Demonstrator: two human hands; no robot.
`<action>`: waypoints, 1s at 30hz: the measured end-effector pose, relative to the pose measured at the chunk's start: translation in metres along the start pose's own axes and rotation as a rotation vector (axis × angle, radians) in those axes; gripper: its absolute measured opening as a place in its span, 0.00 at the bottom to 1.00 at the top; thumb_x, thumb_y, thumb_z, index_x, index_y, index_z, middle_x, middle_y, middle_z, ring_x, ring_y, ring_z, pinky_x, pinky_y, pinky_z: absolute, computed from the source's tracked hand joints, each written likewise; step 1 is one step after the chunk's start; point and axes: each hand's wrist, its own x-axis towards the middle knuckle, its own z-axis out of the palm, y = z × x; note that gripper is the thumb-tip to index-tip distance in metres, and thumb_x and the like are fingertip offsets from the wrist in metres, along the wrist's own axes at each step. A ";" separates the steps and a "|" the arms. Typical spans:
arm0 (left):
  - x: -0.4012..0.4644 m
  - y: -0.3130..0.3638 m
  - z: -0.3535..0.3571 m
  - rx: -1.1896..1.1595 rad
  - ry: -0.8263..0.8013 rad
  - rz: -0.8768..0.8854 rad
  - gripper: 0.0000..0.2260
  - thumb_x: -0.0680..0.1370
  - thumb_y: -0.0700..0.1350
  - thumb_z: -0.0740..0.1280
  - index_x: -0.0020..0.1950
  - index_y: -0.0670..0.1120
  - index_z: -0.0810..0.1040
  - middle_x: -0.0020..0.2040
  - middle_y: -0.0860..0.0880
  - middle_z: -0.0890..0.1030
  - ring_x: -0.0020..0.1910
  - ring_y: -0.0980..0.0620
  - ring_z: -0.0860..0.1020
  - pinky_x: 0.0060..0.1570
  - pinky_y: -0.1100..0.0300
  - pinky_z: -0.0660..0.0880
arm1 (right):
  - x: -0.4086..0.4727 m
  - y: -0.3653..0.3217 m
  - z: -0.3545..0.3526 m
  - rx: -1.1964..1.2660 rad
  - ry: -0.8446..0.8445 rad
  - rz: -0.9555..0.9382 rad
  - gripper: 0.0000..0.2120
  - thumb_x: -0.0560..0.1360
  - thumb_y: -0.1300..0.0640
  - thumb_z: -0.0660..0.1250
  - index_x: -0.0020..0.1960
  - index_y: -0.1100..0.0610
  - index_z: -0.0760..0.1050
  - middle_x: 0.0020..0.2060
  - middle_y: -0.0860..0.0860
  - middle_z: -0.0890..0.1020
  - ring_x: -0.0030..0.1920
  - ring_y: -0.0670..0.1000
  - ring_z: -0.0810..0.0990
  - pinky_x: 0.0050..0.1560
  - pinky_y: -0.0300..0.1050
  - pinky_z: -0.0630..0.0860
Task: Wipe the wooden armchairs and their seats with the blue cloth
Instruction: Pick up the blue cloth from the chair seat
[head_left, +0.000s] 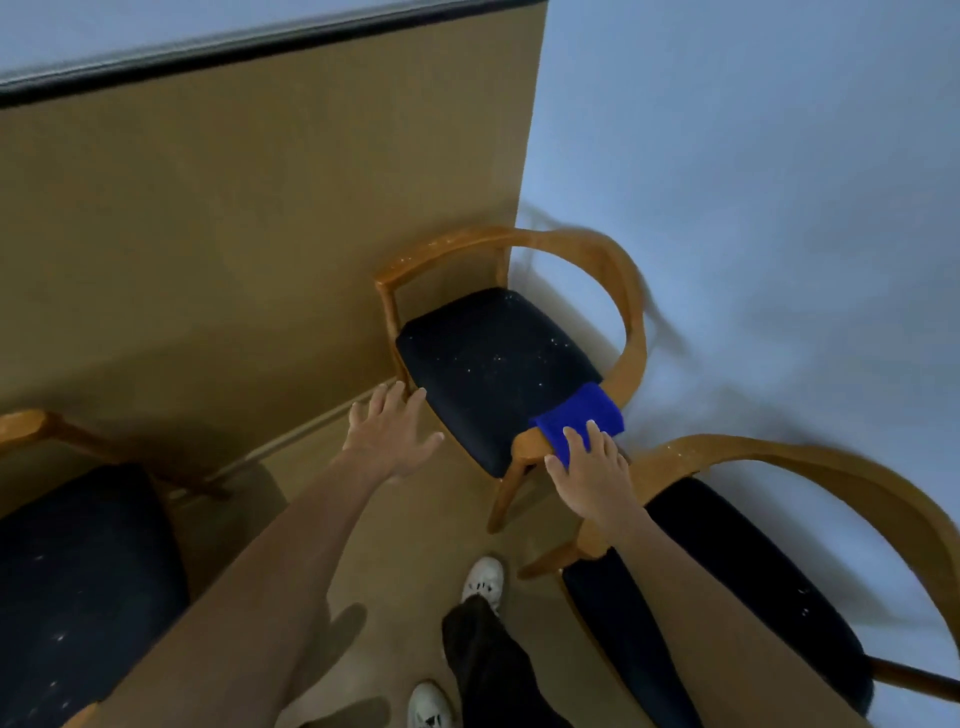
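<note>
Right hand (597, 470) is down on the blue cloth (582, 418), fingers spread flat over it, pressing it onto the front end of the armrest (626, 332) of the middle armchair (498, 358). That puts the cloth at about four o'clock from the dark seat (493, 364), draped over the wood where the arm meets the front leg. Left hand (392, 434) is wide open, holding nothing, fingers splayed at the seat's eight o'clock corner; whether the fingertips actually touch the cushion edge I cannot tell.

Pale specks are scattered across that seat, so by my reading it is not yet wiped. Two more armchairs wait: one at nine o'clock low on the left (78, 571), one at four o'clock on the right (753, 545), both speckled too.

The cloth looks soft and limp, folded into a thick pad, light in the hand. It should mould round the curved armrest easily, but a flat palm can let it slide or bunch on glossy wood. Better to wrap fingers and thumb round the rail with the cloth between. The chair looks rigid, yet may shift under a hard push, so a steadying left hand on the seat edge seems wise.
</note>
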 end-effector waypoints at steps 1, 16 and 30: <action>0.018 0.002 -0.006 0.016 -0.007 0.017 0.32 0.79 0.62 0.54 0.78 0.50 0.47 0.79 0.46 0.47 0.77 0.43 0.45 0.72 0.39 0.49 | 0.015 0.007 -0.003 0.004 0.007 0.028 0.28 0.81 0.42 0.49 0.77 0.53 0.51 0.77 0.57 0.49 0.76 0.59 0.48 0.74 0.57 0.52; 0.229 0.105 -0.028 0.216 -0.280 0.382 0.31 0.80 0.61 0.52 0.79 0.51 0.44 0.79 0.46 0.44 0.77 0.44 0.42 0.74 0.41 0.46 | 0.141 0.060 -0.013 0.302 -0.086 0.384 0.28 0.81 0.44 0.52 0.77 0.53 0.50 0.77 0.58 0.48 0.76 0.61 0.50 0.73 0.59 0.54; 0.340 0.189 0.005 0.402 -0.490 0.910 0.33 0.79 0.58 0.58 0.79 0.49 0.47 0.79 0.44 0.48 0.77 0.43 0.45 0.74 0.41 0.49 | 0.180 0.033 0.020 0.716 0.018 0.833 0.31 0.78 0.47 0.60 0.75 0.51 0.52 0.75 0.56 0.55 0.73 0.60 0.59 0.68 0.59 0.64</action>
